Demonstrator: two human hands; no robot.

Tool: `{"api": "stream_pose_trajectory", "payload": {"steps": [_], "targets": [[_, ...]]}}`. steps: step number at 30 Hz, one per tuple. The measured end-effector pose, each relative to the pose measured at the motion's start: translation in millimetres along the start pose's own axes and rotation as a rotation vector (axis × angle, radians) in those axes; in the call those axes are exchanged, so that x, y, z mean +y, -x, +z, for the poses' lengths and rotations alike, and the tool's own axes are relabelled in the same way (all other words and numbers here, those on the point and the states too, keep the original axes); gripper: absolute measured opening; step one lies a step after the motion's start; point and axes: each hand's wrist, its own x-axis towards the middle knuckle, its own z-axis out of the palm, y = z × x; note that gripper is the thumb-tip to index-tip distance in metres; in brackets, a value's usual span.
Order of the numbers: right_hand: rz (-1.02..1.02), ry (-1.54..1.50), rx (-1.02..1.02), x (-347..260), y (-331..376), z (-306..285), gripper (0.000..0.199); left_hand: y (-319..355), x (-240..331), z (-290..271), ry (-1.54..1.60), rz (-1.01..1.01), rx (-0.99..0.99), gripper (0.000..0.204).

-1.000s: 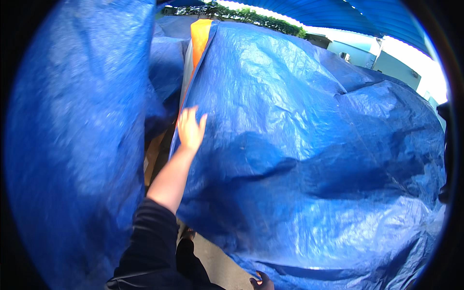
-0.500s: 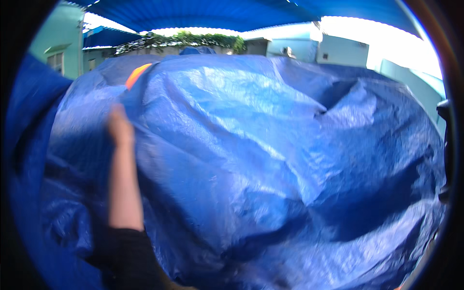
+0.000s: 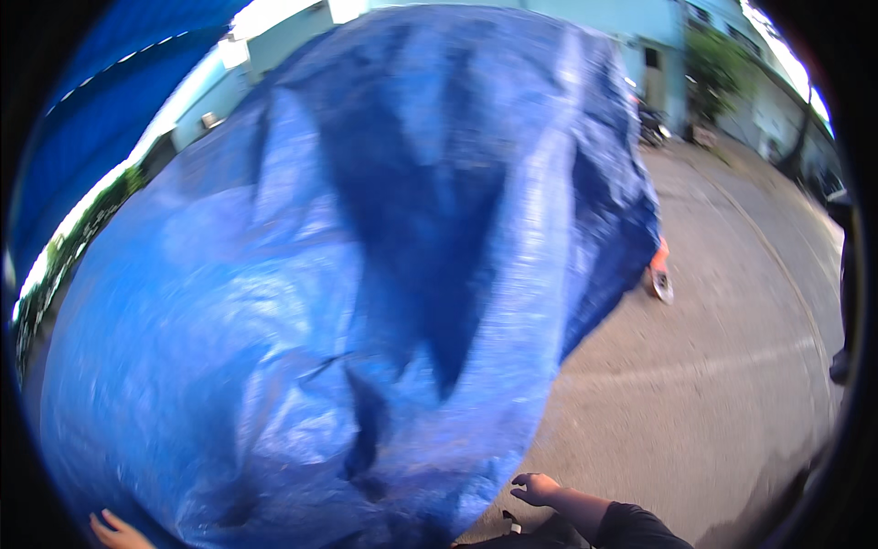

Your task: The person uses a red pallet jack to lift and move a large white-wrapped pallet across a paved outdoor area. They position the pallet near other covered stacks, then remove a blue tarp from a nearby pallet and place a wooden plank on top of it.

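Note:
A large blue tarpaulin point(image 3: 439, 229) fills the middle and left of the view, draped in folds over something bulky that it hides. Low at the left, my left hand point(image 3: 119, 532) is partly cut off by the frame edge; its fingers are apart beside the tarpaulin's lower edge. My right hand point(image 3: 538, 489) is just off the tarpaulin's near right edge, over the ground. Its fingers are spread and slightly bent, with nothing seen in them.
Concrete ground point(image 3: 695, 384) runs along the right side. An orange thing point(image 3: 659, 256) with a pale, shoe-like end pokes out under the tarpaulin. Farther off are a motorbike point(image 3: 653, 128), a leafy plant point(image 3: 718, 69) and pale green walls. A blue corrugated roof point(image 3: 137, 91) hangs at upper left.
The view has swung to the right, bringing the ground and the tarpaulin's right edge into sight. The arm stretched out over the left part of the tarpaulin has dropped; both hands now show low down.

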Motion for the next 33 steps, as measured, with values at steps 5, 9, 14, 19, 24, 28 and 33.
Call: {"api": "stream_pose_trajectory", "payload": {"steps": [5,9,14,19,24,28,33], "targets": [[0.286,-0.112,-0.051,153.3,79.3,-10.7,0.049,121.3,493.3,-200.8,1.181,0.341,-0.530,0.049],[0.337,-0.289,0.193,259.4,165.7,-81.0,0.047,202.7,713.7,-370.8,1.491,0.994,-0.618,0.054],[0.571,-0.438,0.485,342.4,257.1,-201.5,0.041,290.0,710.3,-363.0,-0.010,1.442,-2.025,0.070],[0.560,-0.360,0.631,435.0,217.6,-387.1,0.035,438.0,750.8,-404.8,0.145,1.257,-2.408,0.085],[0.272,-0.326,0.781,545.9,89.9,-545.8,0.032,398.6,1089.6,-589.2,1.343,0.712,-1.468,0.107],[0.565,-0.259,0.633,693.9,98.8,-571.9,0.040,271.4,1344.2,-718.6,1.578,0.780,-0.771,0.108],[1.227,-0.765,0.743,905.6,225.5,-535.5,0.034,209.0,1545.6,-709.0,0.839,0.742,-1.201,0.125]]}}
